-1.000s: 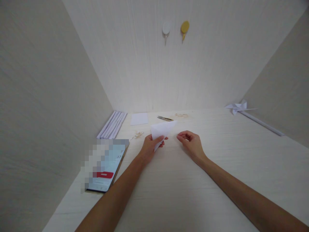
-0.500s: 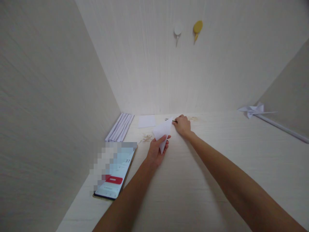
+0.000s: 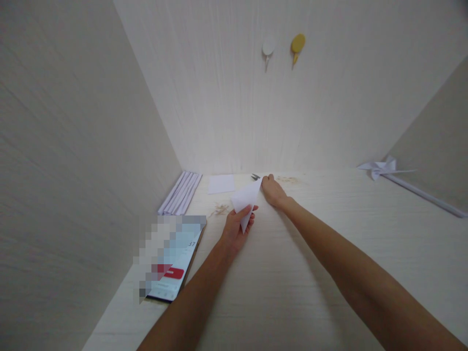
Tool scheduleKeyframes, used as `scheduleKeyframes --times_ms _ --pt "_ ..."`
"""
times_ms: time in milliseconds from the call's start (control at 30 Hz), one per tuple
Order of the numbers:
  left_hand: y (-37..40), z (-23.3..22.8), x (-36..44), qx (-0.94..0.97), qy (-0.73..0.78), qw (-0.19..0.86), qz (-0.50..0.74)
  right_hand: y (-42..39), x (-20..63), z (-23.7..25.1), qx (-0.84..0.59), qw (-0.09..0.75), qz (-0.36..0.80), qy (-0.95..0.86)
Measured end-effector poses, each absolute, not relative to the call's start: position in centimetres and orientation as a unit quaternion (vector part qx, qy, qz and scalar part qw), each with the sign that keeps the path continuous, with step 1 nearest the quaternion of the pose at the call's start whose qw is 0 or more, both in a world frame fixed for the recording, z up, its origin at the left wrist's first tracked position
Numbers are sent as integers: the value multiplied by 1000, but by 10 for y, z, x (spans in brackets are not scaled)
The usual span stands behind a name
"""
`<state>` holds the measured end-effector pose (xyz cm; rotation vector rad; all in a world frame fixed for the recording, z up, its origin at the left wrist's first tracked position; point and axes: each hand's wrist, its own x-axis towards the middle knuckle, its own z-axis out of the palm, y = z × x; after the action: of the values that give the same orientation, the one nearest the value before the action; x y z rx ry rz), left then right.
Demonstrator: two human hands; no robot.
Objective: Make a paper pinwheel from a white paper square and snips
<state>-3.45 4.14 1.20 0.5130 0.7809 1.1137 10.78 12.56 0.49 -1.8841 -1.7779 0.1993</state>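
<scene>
My left hand (image 3: 236,226) is closed around a folded white sheet of paper (image 3: 245,201), its pointed tip slanting up to the right. Just beyond that tip, the two small dark blades of what look like scissors (image 3: 255,177) show, spread apart. My right hand (image 3: 274,190) is at the right of the paper tip with its fingers curled, in line with the blades. The handles are hidden behind the fingers and the paper.
A flat white square of paper (image 3: 221,184), rolled paper sticks (image 3: 181,192) and a phone (image 3: 175,258) lie at left. Thin brown scraps (image 3: 220,209) lie near my left hand. A paper pinwheel on a stick (image 3: 382,168) rests at right. White (image 3: 268,47) and yellow hooks (image 3: 298,43) are on the wall.
My right hand has shifted slightly and turned beside the paper tip. The blades now show more plainly above the paper. My left hand has kept its hold on the paper.
</scene>
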Motion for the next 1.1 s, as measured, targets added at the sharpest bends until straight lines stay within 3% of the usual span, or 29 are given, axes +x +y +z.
scheduleKeyframes --times_ms 300,433,500,633,1100 --pt "37 10 -30 304 382 705 514 77 134 19 -670 441 172 -572" --pt "33 7 -25 390 372 667 514 22 128 18 -537 525 443 -490" --pt "31 7 -24 411 371 653 516 0 123 14 -489 539 511 -457" --pt "31 6 -23 406 383 642 525 -20 117 5 -444 530 553 -464" --pt "28 9 -21 410 387 651 508 -13 120 -1 -481 415 495 -594"
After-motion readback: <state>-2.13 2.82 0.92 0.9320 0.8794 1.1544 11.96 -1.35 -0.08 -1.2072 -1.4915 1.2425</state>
